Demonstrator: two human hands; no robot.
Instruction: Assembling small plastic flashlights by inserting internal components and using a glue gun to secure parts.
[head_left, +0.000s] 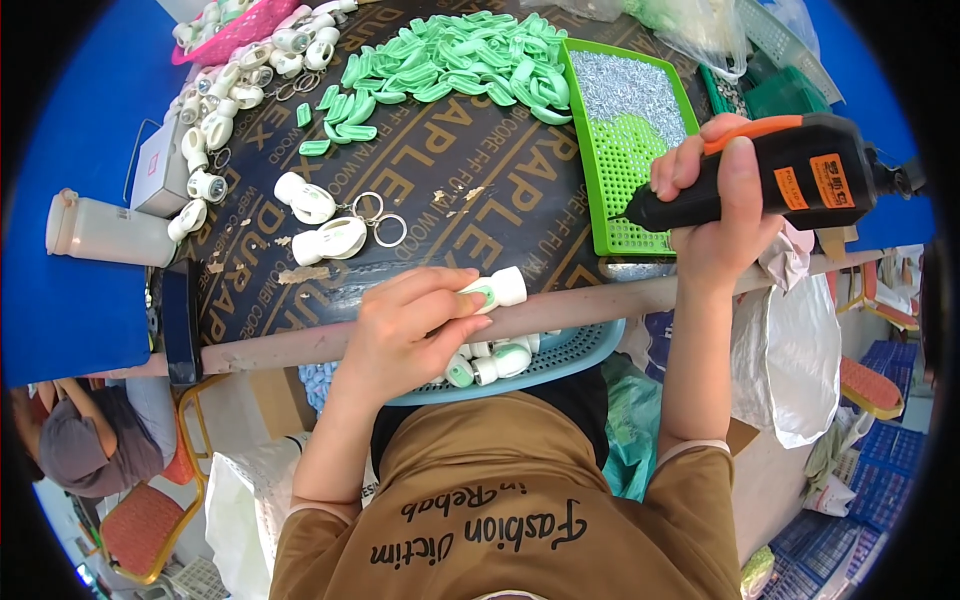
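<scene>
Between the thumb and fingers of my left hand [405,325] is a small white flashlight [508,287] with a green inset, held at the table's near edge. My right hand [738,205] is closed around a black electric screwdriver [800,175] with an orange lever. The screwdriver's tip points left, over the bright green perforated tray [586,185]; whether it touches anything there I cannot tell. Small silvery screws [630,85] fill the tray's far part. Two white flashlights [335,242] with key rings lie left of centre on the dark board.
Green curved plastic pieces [450,60] are heaped at the back. White flashlights [215,130] line the left side, near a pink basket [240,35], a white box [162,165] and a whitish canister [110,230]. Below the edge, a blue basket [575,360] holds more flashlights.
</scene>
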